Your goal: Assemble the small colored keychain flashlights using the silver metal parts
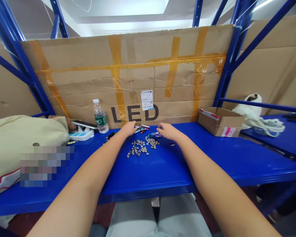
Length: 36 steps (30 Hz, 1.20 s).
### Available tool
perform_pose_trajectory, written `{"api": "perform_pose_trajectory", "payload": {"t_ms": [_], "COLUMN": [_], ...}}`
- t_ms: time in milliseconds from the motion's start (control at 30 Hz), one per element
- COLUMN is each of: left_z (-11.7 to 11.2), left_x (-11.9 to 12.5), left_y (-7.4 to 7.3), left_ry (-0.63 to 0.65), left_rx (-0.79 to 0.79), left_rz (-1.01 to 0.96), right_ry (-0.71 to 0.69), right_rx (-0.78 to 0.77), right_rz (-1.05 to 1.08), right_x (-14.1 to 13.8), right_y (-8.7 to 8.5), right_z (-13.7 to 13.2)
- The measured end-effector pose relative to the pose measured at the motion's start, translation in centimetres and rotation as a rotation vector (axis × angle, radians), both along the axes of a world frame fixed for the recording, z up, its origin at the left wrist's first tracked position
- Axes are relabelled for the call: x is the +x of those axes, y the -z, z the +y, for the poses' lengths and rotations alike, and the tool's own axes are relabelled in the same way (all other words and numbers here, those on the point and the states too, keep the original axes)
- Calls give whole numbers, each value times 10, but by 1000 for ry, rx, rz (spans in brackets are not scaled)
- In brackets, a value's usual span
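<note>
1. Head view: two bare arms reach across a blue table (148, 177), their near ends cut off below.

2. Left hand (130, 127) bends at the left of a cluster of small coloured pieces (143, 130), its fingertips partly hidden; from where I stand, I cannot tell whether it grips anything.

3. Right hand (166, 130) curls over the cluster's right side, fingers drawn in; whether a piece is held cannot be made out.

4. Between the forearms, nearer the table's front edge, lie small round discs (151, 142) and shiny metal bits (133, 152), too tiny to identify.

5. At left, a pixelated patch masks part of a cream bag (39, 131), itself cropped at the side. A green-labelled bottle (100, 118) stands beyond it.

6. Behind, a taped cardboard panel (138, 82) reads "LED"; its white label (147, 99) is illegible. An open box (224, 122) at right mostly conceals its inside.
</note>
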<state>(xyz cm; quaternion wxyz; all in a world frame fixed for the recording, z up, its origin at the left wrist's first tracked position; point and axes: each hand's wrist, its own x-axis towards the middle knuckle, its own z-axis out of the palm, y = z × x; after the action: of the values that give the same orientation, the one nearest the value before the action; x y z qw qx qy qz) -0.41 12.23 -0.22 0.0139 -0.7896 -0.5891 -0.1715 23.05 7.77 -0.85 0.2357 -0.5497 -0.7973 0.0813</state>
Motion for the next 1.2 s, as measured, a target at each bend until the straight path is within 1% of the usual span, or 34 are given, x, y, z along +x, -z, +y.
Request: {"api": "perform_pose_trajectory", "payload": {"t_ms": [67,133,200,333,433,500,567,633,733,833,933,1067,1133,1200], "left_z": [3,-2,-15,-49,-65,-67,-65,-61,-57,-54,-53,-52,-52,-52], "left_x": [-4,-16,-34,-72,-86,-87,-83,-76,-64,-54,-51,-57,-62,-66], "left_y": [-2,-4,-4,-1,0,-1,1,5,15,23,25,24,24,24], "left_ry": [-64,-89,-82,-76,-55,-49,-59,-105,-224,-263,-264,-235,-202,-138], "left_rx": [53,56,20,-70,-187,-251,-262,-194,-37,38,48,26,-1,-25], "left_rz": [24,69,127,217,222,240,283,322,355,380,383,380,374,363], "right_ry": [-34,-57,-74,-94,-125,-154,-172,-177,-172,-173,-170,-132,-137,-183], "right_rx": [-8,-8,-42,-212,-347,-432,-481,-481,-414,-380,-379,-339,-316,-257], "right_rz": [-6,-2,3,-19,-94,-151,-204,-260,-332,-363,-368,-377,-387,-392], "right_x": [0,-1,-2,-4,-7,-9,-10,-9,-6,-4,-6,-11,-14,-16], "right_y": [0,0,0,0,-2,-4,-5,-4,-1,1,2,2,4,7], "right_z": [-1,-2,-3,-6,-13,-17,-19,-18,-12,-7,-8,-11,-11,-9]}}
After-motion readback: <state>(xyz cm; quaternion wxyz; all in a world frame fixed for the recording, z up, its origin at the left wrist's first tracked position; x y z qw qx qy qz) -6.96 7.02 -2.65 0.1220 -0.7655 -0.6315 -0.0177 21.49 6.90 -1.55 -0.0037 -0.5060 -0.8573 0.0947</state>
